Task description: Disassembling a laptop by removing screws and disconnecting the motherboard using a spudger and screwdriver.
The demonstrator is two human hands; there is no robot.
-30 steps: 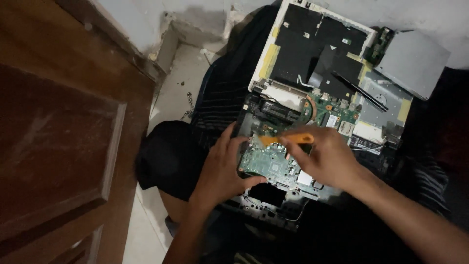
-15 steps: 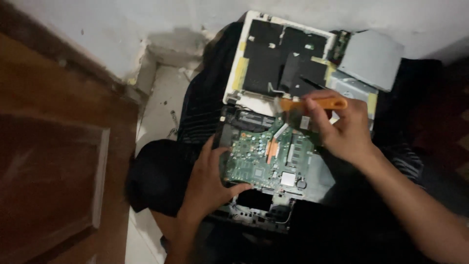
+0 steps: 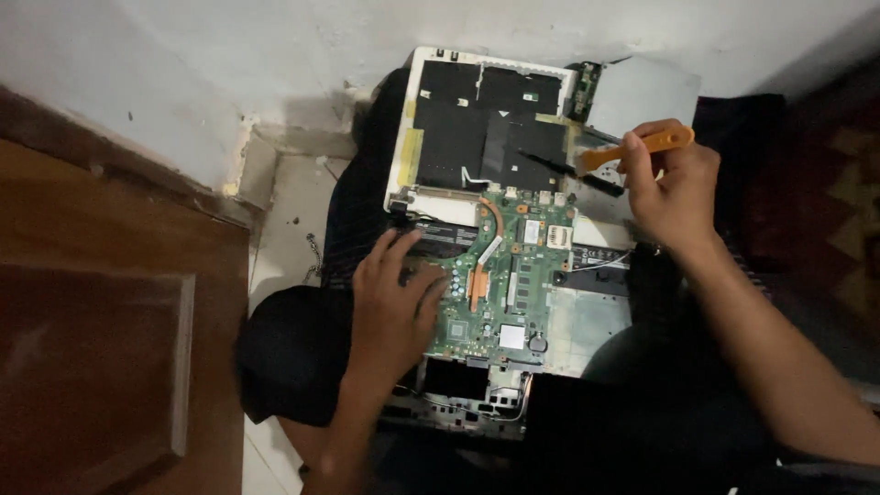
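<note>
1. Closest to the camera, at the bottom of the frame, sit the person's legs in dark clothes. An opened laptop base rests across them. Its cover is already off, so the insides show.

2. The left hand lies flat on the left side of the green circuit board, in the middle of the frame. The fingers are spread apart and press down. They grip nothing.

3. The green circuit board is still sitting in the laptop base. A copper pipe runs across it. A thin wire seems to still run to its right edge, so I think the board is not free yet.

4. The right hand is up in the upper right of the frame, lifted away from the board. Its fingers are closed around an orange plastic tool. The tool's flat tip points left and touches nothing.

5. Farther away, at the top middle, lies a white laptop panel with black sheets on it. A black stick rests on it. This part looks already taken off and set aside.

6. Just beside the panel, at the top right, lies a grey metal drive, also out of the laptop.

7. Farthest off are the white wall and, on the left, a brown wooden door.
</note>
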